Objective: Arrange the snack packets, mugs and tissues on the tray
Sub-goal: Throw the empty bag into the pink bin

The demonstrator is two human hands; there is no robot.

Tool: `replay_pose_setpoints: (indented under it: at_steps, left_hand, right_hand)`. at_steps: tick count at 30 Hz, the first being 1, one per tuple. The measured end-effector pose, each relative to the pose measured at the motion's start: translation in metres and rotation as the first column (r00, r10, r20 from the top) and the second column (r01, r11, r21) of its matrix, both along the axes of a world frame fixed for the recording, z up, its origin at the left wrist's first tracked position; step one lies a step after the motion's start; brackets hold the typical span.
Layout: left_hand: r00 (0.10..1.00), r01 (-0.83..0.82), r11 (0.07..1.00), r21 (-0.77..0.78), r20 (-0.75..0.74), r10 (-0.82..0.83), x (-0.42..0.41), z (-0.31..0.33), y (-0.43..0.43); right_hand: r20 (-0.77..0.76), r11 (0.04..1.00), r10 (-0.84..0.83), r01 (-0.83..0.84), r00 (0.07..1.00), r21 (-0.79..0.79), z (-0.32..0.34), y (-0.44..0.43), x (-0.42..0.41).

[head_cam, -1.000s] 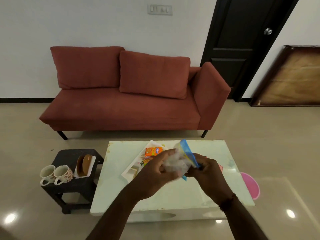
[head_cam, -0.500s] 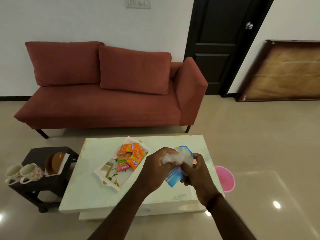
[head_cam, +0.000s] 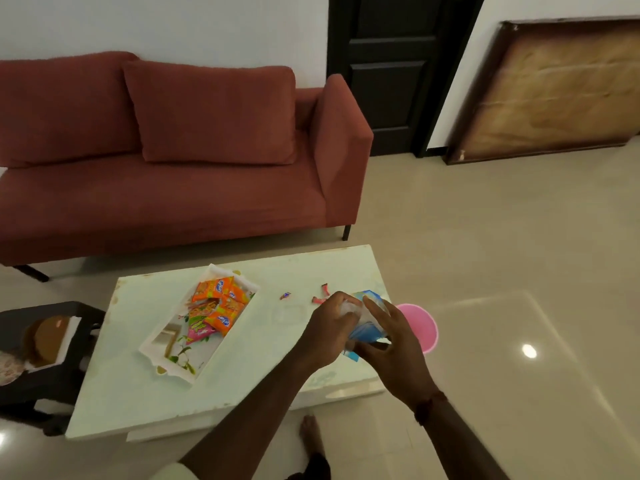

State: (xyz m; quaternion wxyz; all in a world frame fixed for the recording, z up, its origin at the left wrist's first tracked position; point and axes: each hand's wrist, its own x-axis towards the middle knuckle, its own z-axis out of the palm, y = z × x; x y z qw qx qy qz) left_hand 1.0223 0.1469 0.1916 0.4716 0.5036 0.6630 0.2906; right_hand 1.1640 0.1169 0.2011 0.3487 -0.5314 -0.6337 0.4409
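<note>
A white floral tray (head_cam: 173,351) lies askew on the pale table (head_cam: 242,372), with several orange and pink snack packets (head_cam: 216,306) piled at its far end. Over the table's right side both hands hold a blue tissue packet (head_cam: 369,327). My left hand (head_cam: 330,329) pinches white tissue (head_cam: 348,306) at the packet's top. My right hand (head_cam: 391,344) grips the packet from the right and below. The mugs are mostly cut off at the left edge; a patterned one (head_cam: 8,370) shows partly on the black stool.
A black stool (head_cam: 52,386) at the left carries brown saucers (head_cam: 46,339) on a white cloth. Small wrappers (head_cam: 320,294) lie on the table behind my hands. A pink bin (head_cam: 420,325) stands on the floor right of the table. A red sofa (head_cam: 173,161) is behind.
The view swung right and down, so the tray and stool slid left. My hands stayed together on the tissue packet and lowered toward the table's right side; small wrappers came into view.
</note>
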Motion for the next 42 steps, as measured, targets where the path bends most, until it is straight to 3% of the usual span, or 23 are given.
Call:
replay_pose_setpoints:
  at_steps: [2,4,8,11,17,23,31,36,42]
  left_hand:
    - [0.988,0.146,0.974,-0.175,-0.032,-0.154,0.011,-0.013,0.02]
    - [0.976,0.216,0.934,-0.285,0.079,-0.202,0.02,-0.026,0.04]
    - [0.861,0.316,0.915,-0.252,0.48,-0.165,0.025,-0.05,0.064]
    - [0.832,0.273,0.918,-0.286,0.55,-0.076,0.039,-0.065,0.087]
    - [0.948,0.118,0.949,-0.293,0.318,-0.02,0.08,-0.113,0.129]
    - [0.992,0.129,0.955,-0.268,0.051,-0.12,0.122,-0.178,0.154]
    - [0.936,0.139,0.982,-0.127,-0.308,-0.172,0.171,-0.25,0.182]
    - [0.899,0.184,0.981,-0.059,-0.394,-0.192,0.187,-0.3,0.202]
    - [0.86,0.256,0.966,-0.034,-0.449,-0.244,0.206,-0.375,0.216]
  right_hand:
    - [0.102,1.0,-0.027,0.027,0.994,0.002,-0.014,0.019,0.016]
    - [0.175,0.998,-0.067,0.068,0.982,0.003,-0.028,0.039,0.034]
    - [0.162,0.976,-0.171,0.19,0.972,-0.108,-0.053,0.081,0.062]
    - [0.142,0.938,-0.275,0.297,0.951,-0.178,-0.072,0.104,0.082]
    - [0.21,0.81,-0.486,0.527,0.848,-0.255,-0.111,0.142,0.131]
    - [0.362,0.779,-0.454,0.559,0.814,-0.282,-0.17,0.179,0.185]
    - [0.476,0.811,-0.3,0.484,0.826,-0.328,-0.255,0.221,0.237]
    - [0.494,0.827,-0.148,0.381,0.857,-0.413,-0.321,0.246,0.254]
    - [0.5,0.84,-0.138,0.368,0.855,-0.398,-0.407,0.267,0.257]
